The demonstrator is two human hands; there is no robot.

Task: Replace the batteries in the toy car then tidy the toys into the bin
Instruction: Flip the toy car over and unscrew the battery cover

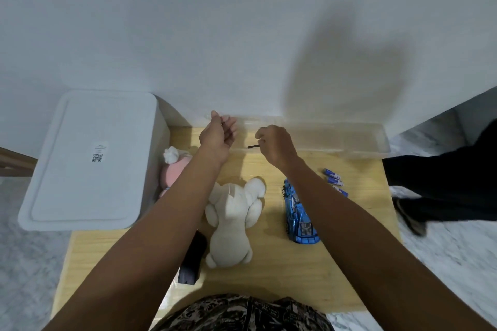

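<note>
The blue toy car (298,212) lies on the wooden table (282,271), right of centre. Three blue batteries (334,181) lie just beyond it to the right. My right hand (275,144) is raised near the table's far edge and grips a small dark screwdriver (252,146) whose tip points left. My left hand (218,131) is raised beside it, thumb and forefinger pinching a small thin object (223,123) that is too small to identify. A white bin (88,161) with its lid on stands at the left. A white plush toy (232,220) lies mid-table, with a pink plush toy (173,169) against the bin.
A clear plastic box (336,140) lies along the wall at the table's far edge. A black oblong object (192,260) lies under my left forearm. Another person's dark-clothed legs (443,183) stand right of the table. The floor is marbled tile.
</note>
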